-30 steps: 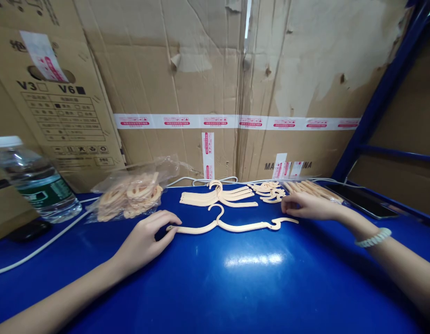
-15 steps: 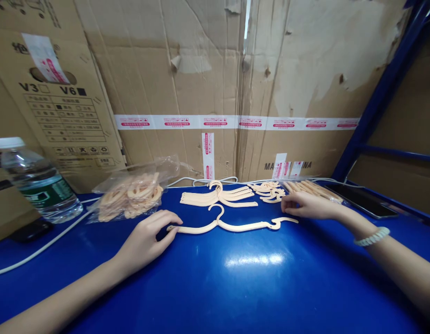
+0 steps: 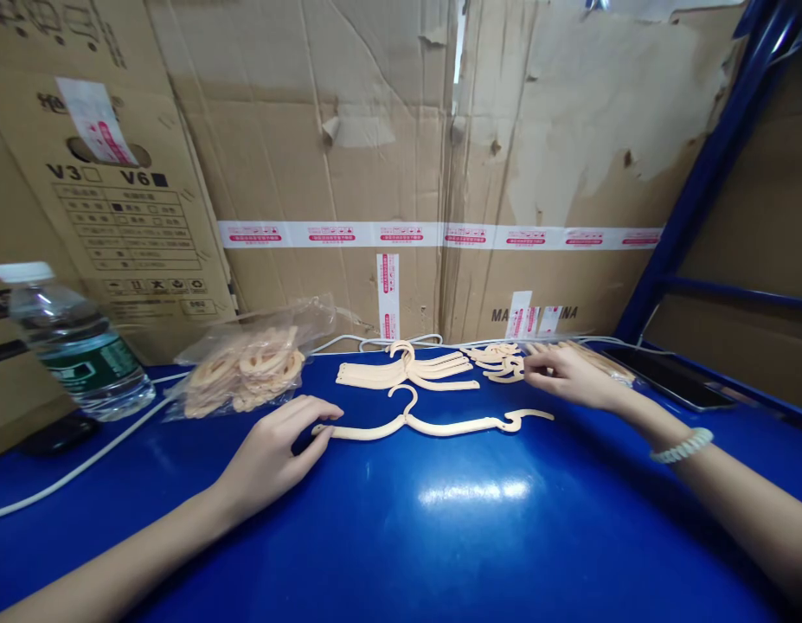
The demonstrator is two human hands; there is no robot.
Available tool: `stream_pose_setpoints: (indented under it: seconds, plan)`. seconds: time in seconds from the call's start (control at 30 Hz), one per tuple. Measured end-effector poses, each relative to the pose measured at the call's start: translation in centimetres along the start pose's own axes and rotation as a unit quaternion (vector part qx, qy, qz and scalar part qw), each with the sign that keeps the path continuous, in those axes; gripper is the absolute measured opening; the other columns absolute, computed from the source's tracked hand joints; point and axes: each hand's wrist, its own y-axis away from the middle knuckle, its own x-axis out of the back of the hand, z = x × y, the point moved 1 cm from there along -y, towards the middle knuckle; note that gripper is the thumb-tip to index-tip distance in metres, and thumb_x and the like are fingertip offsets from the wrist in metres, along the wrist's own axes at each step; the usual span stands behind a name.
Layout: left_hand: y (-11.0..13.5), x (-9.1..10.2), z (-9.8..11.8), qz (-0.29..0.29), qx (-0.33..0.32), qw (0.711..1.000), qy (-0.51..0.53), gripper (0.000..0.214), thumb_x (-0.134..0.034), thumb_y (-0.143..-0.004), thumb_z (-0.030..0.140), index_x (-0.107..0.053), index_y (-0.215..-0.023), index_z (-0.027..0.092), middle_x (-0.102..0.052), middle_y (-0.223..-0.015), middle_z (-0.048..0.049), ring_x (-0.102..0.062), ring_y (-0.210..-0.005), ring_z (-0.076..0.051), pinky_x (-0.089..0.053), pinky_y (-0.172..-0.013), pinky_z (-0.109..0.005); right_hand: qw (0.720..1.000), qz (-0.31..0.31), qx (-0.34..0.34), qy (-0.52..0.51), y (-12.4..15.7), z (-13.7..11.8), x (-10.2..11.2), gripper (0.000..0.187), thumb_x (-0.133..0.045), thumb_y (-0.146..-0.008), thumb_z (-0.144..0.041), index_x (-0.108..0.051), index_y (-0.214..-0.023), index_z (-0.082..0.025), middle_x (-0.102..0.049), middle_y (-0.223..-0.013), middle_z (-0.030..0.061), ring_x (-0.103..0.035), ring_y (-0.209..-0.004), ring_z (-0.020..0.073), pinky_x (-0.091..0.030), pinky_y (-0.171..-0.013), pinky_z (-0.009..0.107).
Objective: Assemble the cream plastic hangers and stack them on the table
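Note:
A cream plastic hanger (image 3: pixel 433 423) lies flat on the blue table (image 3: pixel 439 536). My left hand (image 3: pixel 274 450) rests by its left tip, fingers spread and touching that end. My right hand (image 3: pixel 566 374) sits further back on the right, fingers loosely curled over a pile of small cream hook pieces (image 3: pixel 501 361); whether it holds one is unclear. Behind the single hanger lies a stack of finished hangers (image 3: pixel 407 370).
A clear bag of cream parts (image 3: pixel 248 368) lies at the left, a water bottle (image 3: pixel 73 346) further left beside a white cable (image 3: pixel 76 467). A bundle of cream strips (image 3: pixel 592 356) and a dark phone (image 3: pixel 673 376) lie at the right. Cardboard boxes (image 3: pixel 401 164) form the back wall.
My right hand has lifted off the hanger's right end and moved slightly back toward the pile of hook pieces. The left hand and hanger stay put.

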Motion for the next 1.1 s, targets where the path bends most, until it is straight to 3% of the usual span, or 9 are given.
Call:
stream_pose_setpoints:
  seconds: [0.17, 0.47, 0.6, 0.83, 1.1]
  plan:
    - [-0.1, 0.4, 0.8, 0.023, -0.013, 0.999, 0.023, 0.016, -0.049, -0.091, 0.019, -0.065, -0.087, 0.019, -0.070, -0.083, -0.0010, -0.066, -0.077, -0.015, -0.050, -0.072, -0.026, 0.999, 0.044, -0.027, -0.008, -0.1, 0.2, -0.1, 0.037, -0.038, -0.086, -0.042, -0.041, -0.057, -0.019, -0.042, -0.054, -0.0013, -0.041, -0.052, 0.0136, -0.027, -0.051, 0.027]
    - [-0.1, 0.7, 1.2, 0.048, -0.006, 0.998, 0.029, 0.022, -0.046, -0.088, 0.016, -0.063, -0.074, 0.019, -0.066, -0.070, 0.0012, -0.063, -0.064, -0.013, -0.049, -0.062, -0.023, 0.993, 0.083, -0.058, -0.058, -0.2, 0.2, -0.6, 0.029, -0.043, -0.079, -0.036, -0.057, -0.062, -0.017, -0.061, -0.063, 0.0038, -0.054, -0.060, 0.0177, -0.039, -0.057, 0.028]
    - [-0.2, 0.8, 1.2, 0.064, -0.007, 0.997, 0.036, 0.021, -0.045, -0.089, 0.016, -0.062, -0.076, 0.019, -0.067, -0.073, 0.0005, -0.064, -0.066, -0.014, -0.050, -0.064, -0.024, 0.988, 0.096, -0.080, -0.087, -0.1, 0.1, -0.6, 0.025, -0.046, -0.072, -0.031, -0.066, -0.074, -0.017, -0.069, -0.071, 0.0050, -0.061, -0.066, 0.0195, -0.046, -0.061, 0.028]
    - [0.0, 0.7, 1.3, 0.071, -0.033, 0.996, 0.048, 0.015, -0.053, -0.087, 0.015, -0.068, -0.083, 0.018, -0.071, -0.077, -0.0013, -0.066, -0.070, -0.015, -0.052, -0.068, -0.026, 0.978, 0.111, -0.128, -0.125, -0.1, -0.2, -0.5, 0.030, -0.049, -0.071, -0.035, -0.070, -0.080, -0.015, -0.071, -0.066, 0.0060, -0.067, -0.059, 0.0206, -0.051, -0.060, 0.029]
    - [0.1, 0.6, 1.0, 0.056, -0.019, 0.997, 0.044, 0.017, -0.050, -0.088, 0.015, -0.066, -0.084, 0.018, -0.071, -0.081, -0.0029, -0.066, -0.074, -0.016, -0.052, -0.071, -0.027, 0.974, 0.123, -0.147, -0.123, -0.1, -0.8, -0.1, 0.040, -0.055, -0.076, -0.051, -0.061, -0.055, -0.017, -0.066, -0.055, 0.0067, -0.062, -0.054, 0.0206, -0.045, -0.055, 0.029]
